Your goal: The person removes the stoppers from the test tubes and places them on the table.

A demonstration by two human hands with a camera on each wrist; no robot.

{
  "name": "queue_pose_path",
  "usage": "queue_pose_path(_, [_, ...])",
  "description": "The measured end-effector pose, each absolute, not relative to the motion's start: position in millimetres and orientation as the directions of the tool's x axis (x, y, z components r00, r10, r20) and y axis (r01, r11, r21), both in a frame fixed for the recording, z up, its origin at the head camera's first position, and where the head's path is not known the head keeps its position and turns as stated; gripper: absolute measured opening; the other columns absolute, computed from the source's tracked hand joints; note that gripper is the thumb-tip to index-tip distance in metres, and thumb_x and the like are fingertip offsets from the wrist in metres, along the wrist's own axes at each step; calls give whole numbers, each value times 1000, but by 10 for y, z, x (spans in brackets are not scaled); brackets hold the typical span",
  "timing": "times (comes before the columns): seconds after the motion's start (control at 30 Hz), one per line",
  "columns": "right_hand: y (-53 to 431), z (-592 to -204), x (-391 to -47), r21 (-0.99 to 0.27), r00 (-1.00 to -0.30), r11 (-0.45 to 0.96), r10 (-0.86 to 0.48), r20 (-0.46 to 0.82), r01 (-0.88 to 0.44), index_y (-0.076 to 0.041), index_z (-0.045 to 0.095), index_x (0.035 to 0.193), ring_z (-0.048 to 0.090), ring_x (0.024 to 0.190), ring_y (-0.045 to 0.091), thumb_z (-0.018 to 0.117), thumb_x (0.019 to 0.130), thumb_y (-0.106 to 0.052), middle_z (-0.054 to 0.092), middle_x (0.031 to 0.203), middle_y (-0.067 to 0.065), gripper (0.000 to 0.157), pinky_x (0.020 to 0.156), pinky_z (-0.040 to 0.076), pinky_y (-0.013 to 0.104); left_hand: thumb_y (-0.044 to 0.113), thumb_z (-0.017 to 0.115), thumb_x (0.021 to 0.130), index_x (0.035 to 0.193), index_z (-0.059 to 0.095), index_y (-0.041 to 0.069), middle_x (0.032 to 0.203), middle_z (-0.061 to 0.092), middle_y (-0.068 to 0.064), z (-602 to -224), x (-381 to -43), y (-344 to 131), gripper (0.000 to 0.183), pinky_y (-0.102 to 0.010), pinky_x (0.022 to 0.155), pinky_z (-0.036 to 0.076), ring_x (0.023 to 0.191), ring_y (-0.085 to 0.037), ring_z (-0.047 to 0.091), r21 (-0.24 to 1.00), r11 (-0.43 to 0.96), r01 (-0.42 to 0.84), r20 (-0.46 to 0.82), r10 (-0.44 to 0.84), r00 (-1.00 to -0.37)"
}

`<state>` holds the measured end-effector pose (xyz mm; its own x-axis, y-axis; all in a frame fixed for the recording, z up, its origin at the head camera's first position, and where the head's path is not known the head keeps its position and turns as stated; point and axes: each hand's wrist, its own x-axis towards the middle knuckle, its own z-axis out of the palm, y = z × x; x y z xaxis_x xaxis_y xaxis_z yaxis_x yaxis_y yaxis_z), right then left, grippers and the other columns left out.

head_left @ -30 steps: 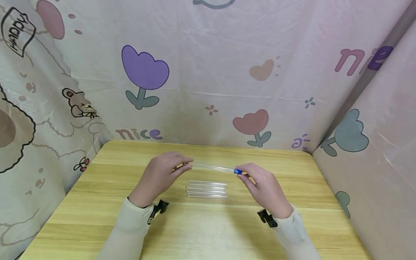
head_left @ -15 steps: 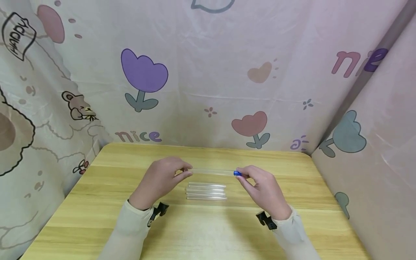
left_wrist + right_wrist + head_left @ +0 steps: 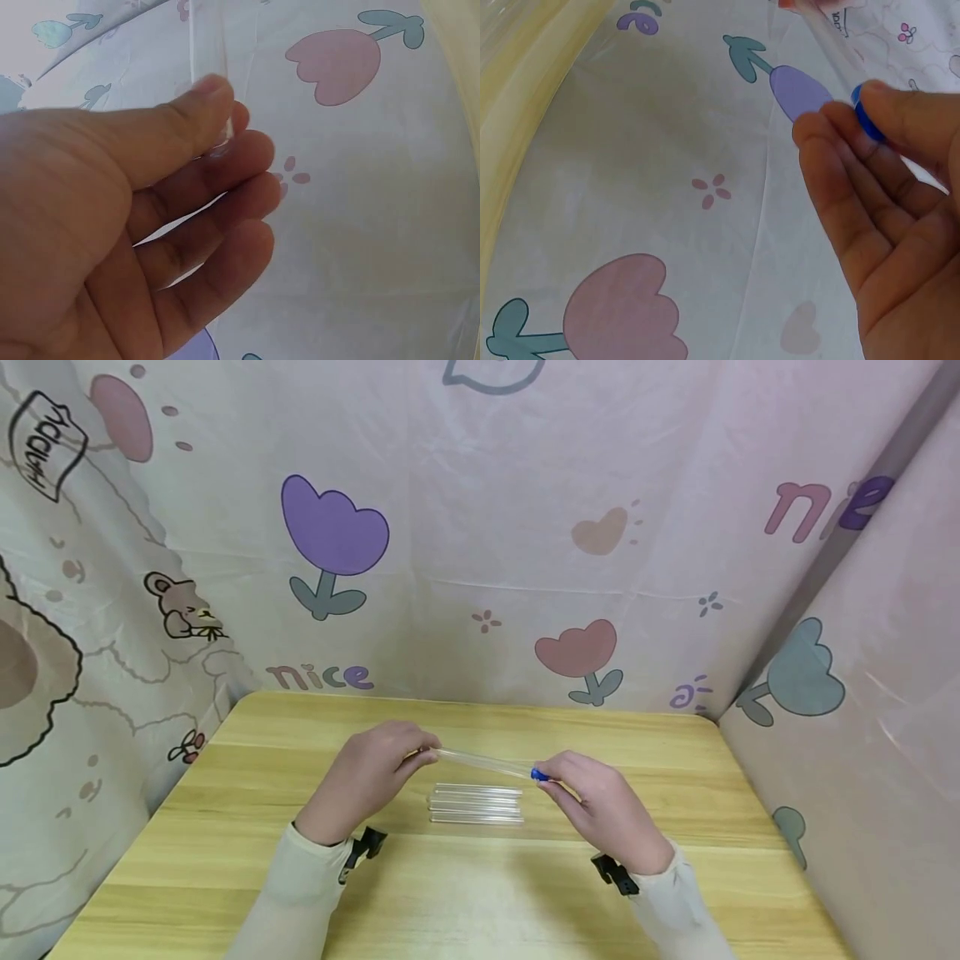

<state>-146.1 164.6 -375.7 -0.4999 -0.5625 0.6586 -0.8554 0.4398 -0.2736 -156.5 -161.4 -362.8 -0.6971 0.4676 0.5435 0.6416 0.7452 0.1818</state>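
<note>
A clear test tube (image 3: 483, 763) is held above the table between both hands, its capped right end a little nearer the person than its left end. At its left end, my left hand (image 3: 375, 775) pinches the glass between thumb and fingertips; the left wrist view shows the tube (image 3: 210, 45) rising from that pinch. My right hand (image 3: 603, 802) pinches the blue cap (image 3: 538, 774) at the other end. In the right wrist view, thumb and fingers press on the cap (image 3: 865, 116), partly covering it. Below lie several clear tubes (image 3: 476, 804) in a row on the tabletop.
The wooden table (image 3: 450, 893) carries the row of tubes near its middle. A printed curtain (image 3: 465, 527) rises behind its far edge and along both sides. Small black wrist mounts (image 3: 615, 873) sit at the sleeves.
My right hand has moved slightly left and toward the person, taking the capped end with it, so the tube slants more. The row of tubes on the table has not moved.
</note>
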Motion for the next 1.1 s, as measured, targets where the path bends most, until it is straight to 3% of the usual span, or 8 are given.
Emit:
queue_pose_path(0.23, [1680,-3734,-1486,-244,-448,388,-623,642,-889,-8,72,112,65,87,7,72,95,0,71,103,-3,19,80,55,18,18,77,93,103,77,16,94,72,9,-3638,-1587,-1632,10,-28,74,59,85,-9,67,180,714,676,574,482,-662])
queue_pose_path(0.37, [1681,-3740,-1500,-243,-423,356,-624,657,-902,-10,72,111,64,87,5,73,94,-1,70,103,-6,20,79,55,18,19,74,96,107,77,17,98,72,9,-3639,-1598,-1640,12,-29,76,59,86,-8,67,205,711,673,562,477,-676])
queue_pose_path(0.53, [1664,-3755,-1497,-265,-462,398,-562,686,-878,-13,72,103,68,86,6,70,100,-13,71,97,-6,4,80,57,19,23,76,95,107,76,18,100,74,9,-3637,-1594,-1628,13,-28,74,58,82,-6,66,246,733,634,513,457,-727])
queue_pose_path(0.6, [1658,-3764,-1492,-280,-489,427,-531,692,-860,-13,73,101,69,85,7,67,103,-18,71,95,-5,8,80,57,19,24,77,94,104,76,18,97,74,10,-3635,-1589,-1619,12,-27,71,57,77,-4,62,250,742,622,494,455,-741])
queue_pose_path(0.87, [1627,-3796,-1454,-315,-557,511,-436,707,-799,-11,73,102,59,76,5,73,95,-7,66,87,-8,8,67,48,13,25,75,96,104,77,18,95,74,11,-3624,-1575,-1601,10,-28,74,58,78,-3,63,283,744,606,444,458,-770])
queue_pose_path(1.1, [1647,-3787,-1485,-315,-516,427,-522,679,-848,-10,72,106,62,83,7,71,98,-7,70,95,-2,9,74,50,14,23,75,96,105,75,16,94,72,10,-3636,-1589,-1633,11,-29,73,58,77,-5,63,253,734,630,510,451,-732])
